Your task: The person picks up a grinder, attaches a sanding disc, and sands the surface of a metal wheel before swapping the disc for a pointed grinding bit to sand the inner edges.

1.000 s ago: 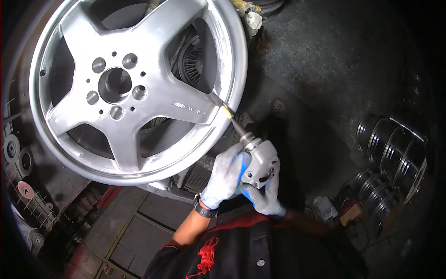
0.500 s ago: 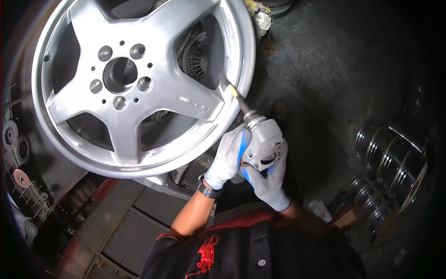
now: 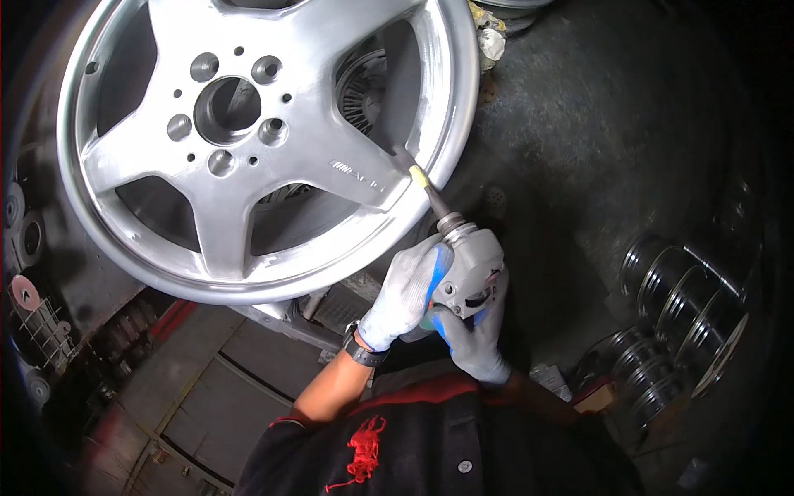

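Observation:
A grey power tool (image 3: 471, 273) is held between both gloved hands. My left hand (image 3: 408, 289), in a white and blue glove, wraps round the tool's left side. From the lower right, my right hand (image 3: 480, 343) grips its rear end, some fingers hidden behind the body. The tool's shaft points up and left, and its yellow-banded tip (image 3: 419, 176) is at the wheel's inner rim, beside the end of a spoke with raised lettering. The silver five-spoke wheel (image 3: 223, 223) lies face up under the light. Motion blurs the very end of the tip.
Several shiny rims (image 3: 674, 289) stand at the right. A wire rack (image 3: 45, 331) with round discs is at the far left. Crumpled yellow and white material (image 3: 490, 41) lies beyond the wheel's upper right edge. A metal support (image 3: 310, 318) shows under the wheel.
The wheel appears slightly higher and further right in view. The tool tip has shifted slightly down and right in the image, staying near the spoke's end. Both hands keep their hold.

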A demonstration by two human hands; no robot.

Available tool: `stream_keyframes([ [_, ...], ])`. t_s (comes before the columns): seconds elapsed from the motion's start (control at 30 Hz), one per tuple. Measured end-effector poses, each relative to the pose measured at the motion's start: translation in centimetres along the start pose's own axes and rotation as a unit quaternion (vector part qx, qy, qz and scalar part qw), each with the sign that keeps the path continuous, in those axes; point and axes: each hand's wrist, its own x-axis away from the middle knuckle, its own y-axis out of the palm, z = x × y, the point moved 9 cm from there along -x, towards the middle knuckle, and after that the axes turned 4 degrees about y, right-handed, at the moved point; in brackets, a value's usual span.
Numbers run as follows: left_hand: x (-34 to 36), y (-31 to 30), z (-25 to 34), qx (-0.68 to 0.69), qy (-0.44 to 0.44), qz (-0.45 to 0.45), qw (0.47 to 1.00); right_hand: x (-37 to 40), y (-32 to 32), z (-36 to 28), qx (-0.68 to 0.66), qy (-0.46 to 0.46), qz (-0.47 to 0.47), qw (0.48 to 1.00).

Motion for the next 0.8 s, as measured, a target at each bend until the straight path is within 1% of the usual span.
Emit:
stream_keyframes([
  [0.07,-1.6,-0.1,4.3,-0.102,0.140,-0.047,0.984,-0.6,0.2,-0.7,0.015,-0.008,0.004,1.000],
  [0.1,-1.3,0.1,3.7,-0.109,0.194,-0.059,0.973,-1.0,0.1,-1.0,0.029,-0.018,0.011,0.999],
  [0.17,-0.7,0.1,1.0,-0.124,0.200,-0.040,0.971,-1.6,-0.2,-0.5,0.047,-0.025,0.018,0.998],
  [0.2,-0.7,0.0,0.6,-0.139,0.206,-0.026,0.968,-1.7,-0.4,-0.5,0.063,-0.032,0.028,0.997],
  [0.23,-0.3,0.0,1.2,-0.170,0.262,-0.016,0.950,-1.9,-0.4,-0.5,0.066,-0.032,0.024,0.997],
  [0.3,-0.2,-0.1,1.1,-0.162,0.263,-0.003,0.951,-2.2,-0.2,-0.1,0.024,0.001,0.003,1.000],
  [0.33,-0.2,-0.1,1.3,-0.155,0.264,0.003,0.952,-2.0,-0.1,-0.1,0.028,0.002,-0.001,1.000],
  [0.37,-0.1,-0.3,1.6,-0.154,0.263,0.009,0.952,-1.7,0.1,0.3,0.018,0.022,-0.010,1.000],
  [0.4,-0.6,-0.5,1.7,-0.088,0.209,-0.006,0.974,-1.4,0.2,0.9,0.009,0.042,-0.019,0.999],
  [0.43,-1.0,-0.5,1.6,-0.021,0.154,-0.021,0.988,-1.1,0.0,1.3,0.013,0.043,-0.024,0.999],
  [0.47,-1.1,-0.7,2.4,-0.020,0.154,-0.015,0.988,-0.9,-0.1,1.2,0.110,0.004,-0.037,0.993],
  [0.5,-1.4,-0.4,1.7,0.016,0.080,-0.044,0.996,-0.5,0.1,1.3,0.204,-0.036,-0.051,0.977],
  [0.53,-1.4,0.2,0.7,0.052,0.006,-0.074,0.996,0.0,0.1,1.9,0.207,-0.037,-0.055,0.976],
  [0.57,-1.0,0.3,0.0,0.070,0.034,-0.056,0.995,0.6,0.1,2.2,0.224,-0.046,-0.048,0.972],
  [0.6,-0.8,0.3,0.3,0.072,0.035,-0.050,0.996,1.2,0.1,2.4,0.240,-0.054,-0.040,0.968],
  [0.63,-0.5,0.5,0.1,0.124,-0.008,-0.058,0.991,1.8,0.1,2.7,0.210,-0.045,-0.031,0.976],
  [0.67,-0.3,0.8,-0.3,0.176,-0.052,-0.065,0.981,2.8,0.3,3.9,0.213,-0.046,-0.036,0.975],
  [0.7,-0.1,0.7,-0.6,0.139,-0.034,-0.056,0.988,3.7,-0.5,7.4,0.163,0.041,-0.021,0.986],
  [0.73,-0.2,0.4,-0.8,0.142,-0.033,-0.049,0.988,4.1,-1.1,9.8,0.112,0.127,-0.005,0.986],
  [0.77,-0.5,0.0,-0.3,0.088,0.015,-0.048,0.995,3.8,-1.7,10.3,0.116,0.126,-0.011,0.985],
  [0.8,-0.7,-0.3,0.3,0.034,0.063,-0.046,0.996,2.8,-1.3,9.7,0.200,0.076,-0.068,0.974],
])
